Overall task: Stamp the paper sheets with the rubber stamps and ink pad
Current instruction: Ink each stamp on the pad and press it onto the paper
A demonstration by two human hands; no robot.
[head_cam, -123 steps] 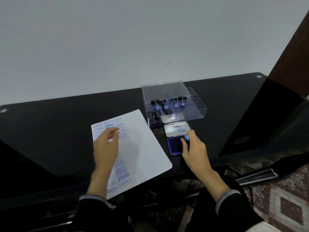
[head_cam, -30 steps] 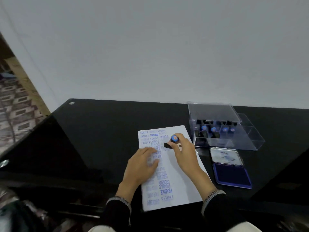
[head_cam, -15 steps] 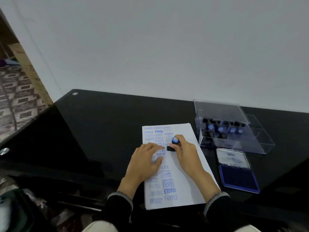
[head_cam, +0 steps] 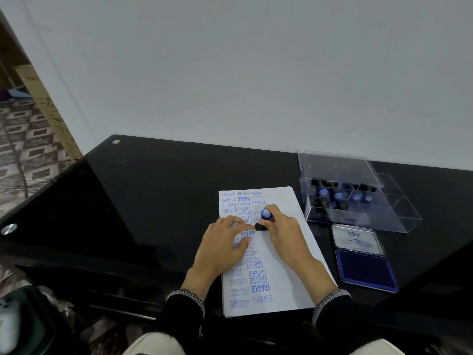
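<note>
Near the centre of the frame the right hand (head_cam: 286, 234) has its grip curled round a rubber stamp (head_cam: 264, 219) with a blue cap and a black base, the base set down on the paper sheet (head_cam: 289, 275) among the printed words; the left hand (head_cam: 222, 248) lies just beside it, fingers relaxed and spread flat on the sheet, grasping nothing, its fingertips close to the stamp's base; the sheet rests on the black glossy worktop (head_cam: 153, 190), lower centre of the frame, its left half covered with blue impressions reading SAMPLE, AMENDED, FRAGILE, AIR MAIL and FAX OUT, some upside down; to the right of the sheet lies the ink pad (head_cam: 364, 267), its lid (head_cam: 357, 239) folded open toward the wall and the dark blue pad face bare; above it, in the right part of the frame, stands a clear plastic box (head_cam: 384, 213) with its lid raised, holding more stamps (head_cam: 323, 197) with blue caps in its compartments; both wrists wear dark sleeves with pale cuffs; a patterned floor shows at the left edge.
</note>
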